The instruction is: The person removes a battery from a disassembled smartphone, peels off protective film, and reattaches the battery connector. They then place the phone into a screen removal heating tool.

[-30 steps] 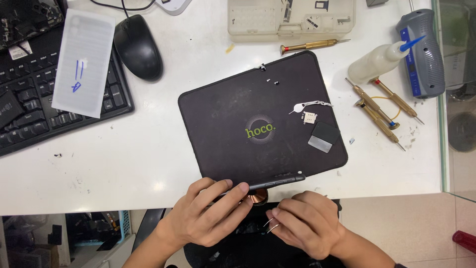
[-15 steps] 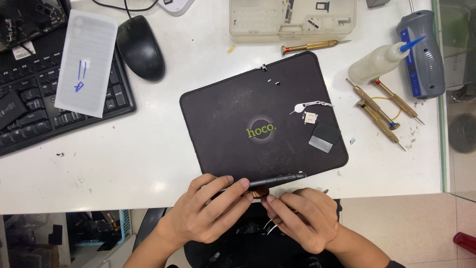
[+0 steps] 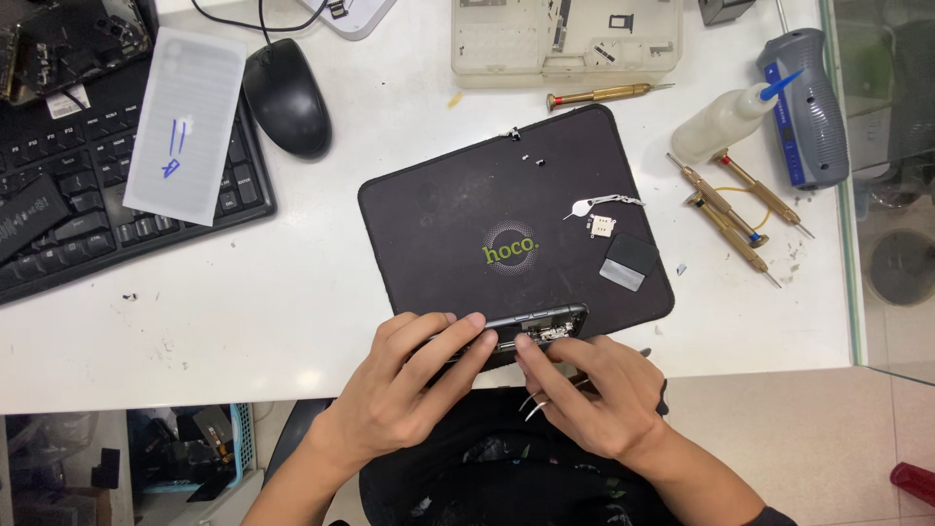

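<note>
Left hand [image 3: 414, 380] at the near edge of the counter [image 3: 292, 302], fingers [image 3: 458, 336] curled over a dark phone [image 3: 536, 326] and closed on its left part. Phone tilted up on its long edge at the front rim of the black mat [image 3: 467, 214], open inside turned toward the right hand [image 3: 594, 394]. Right-hand fingers pinched shut at the exposed inside of the phone, thin metal tweezers [image 3: 536, 404] tucked under the palm; exact grip on them hard to tell. Farther back on the mat: a small grey pad [image 3: 628, 263], a tiny gold part [image 3: 603, 226], a metal pin tool [image 3: 602, 204]. Right of the mat, brass screwdrivers [image 3: 726, 205], a white squeeze bottle [image 3: 726, 122] and a grey-blue tool [image 3: 804, 107]. Left of the mat, a mouse [image 3: 287, 97], a keyboard [image 3: 117, 209] with a clear film sheet [image 3: 185, 122] on top.
</note>
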